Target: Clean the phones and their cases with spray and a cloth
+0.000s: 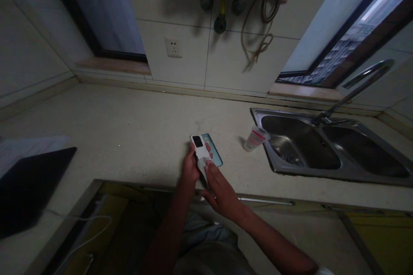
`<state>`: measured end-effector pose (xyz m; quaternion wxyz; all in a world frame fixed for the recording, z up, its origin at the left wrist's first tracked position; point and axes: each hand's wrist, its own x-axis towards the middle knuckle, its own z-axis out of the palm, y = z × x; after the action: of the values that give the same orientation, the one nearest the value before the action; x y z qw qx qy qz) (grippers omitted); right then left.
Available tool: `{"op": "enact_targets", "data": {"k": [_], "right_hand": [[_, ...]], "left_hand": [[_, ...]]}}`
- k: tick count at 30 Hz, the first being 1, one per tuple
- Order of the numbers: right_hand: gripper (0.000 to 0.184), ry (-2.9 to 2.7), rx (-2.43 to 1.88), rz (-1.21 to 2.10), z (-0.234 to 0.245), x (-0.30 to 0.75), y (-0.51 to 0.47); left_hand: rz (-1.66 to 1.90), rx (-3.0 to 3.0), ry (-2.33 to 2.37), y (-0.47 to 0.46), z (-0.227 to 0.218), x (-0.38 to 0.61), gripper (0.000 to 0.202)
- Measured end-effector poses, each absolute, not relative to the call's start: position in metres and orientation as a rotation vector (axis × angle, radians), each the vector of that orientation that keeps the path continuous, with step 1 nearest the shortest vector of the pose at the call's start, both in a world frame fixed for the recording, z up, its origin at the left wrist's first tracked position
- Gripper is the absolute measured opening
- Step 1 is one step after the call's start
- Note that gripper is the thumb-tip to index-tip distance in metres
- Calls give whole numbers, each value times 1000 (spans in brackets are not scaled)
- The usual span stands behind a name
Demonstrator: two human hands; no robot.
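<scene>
My left hand (190, 167) grips a white phone (200, 148) by its left edge, back side up, with the dark camera block at the far end. My right hand (221, 191) presses a small pale cloth or wipe (202, 164) against the phone's near end with its fingertips. Under the phone, on the pale countertop (129, 137), lies a teal phone case (214, 152), partly covered by the phone. Both hands sit near the counter's front edge.
A small white cup with a red label (254, 138) lies tipped beside the steel double sink (329, 150) with its tap (358, 88). A dark flat device (29, 189) and white cable (87, 234) lie at left. A wall socket (173, 47) and hoses (258, 13) are behind.
</scene>
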<state>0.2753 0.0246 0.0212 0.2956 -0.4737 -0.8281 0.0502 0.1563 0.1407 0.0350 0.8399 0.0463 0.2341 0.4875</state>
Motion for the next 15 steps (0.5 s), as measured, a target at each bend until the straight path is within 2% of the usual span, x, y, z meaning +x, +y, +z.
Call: {"op": "enact_targets", "data": {"k": [3,11,15], "right_hand": [[83,-2129,-1247,196,33,268,43],[52,-1843,-1219,570,70,277,67],[43,-1623,-1294,597,67,281,65]], "left_hand": [[1019,104,433,140,28,157,35],[1221,182,515,147,18,164,20],[1307,220,484,143,27,165,25]]}}
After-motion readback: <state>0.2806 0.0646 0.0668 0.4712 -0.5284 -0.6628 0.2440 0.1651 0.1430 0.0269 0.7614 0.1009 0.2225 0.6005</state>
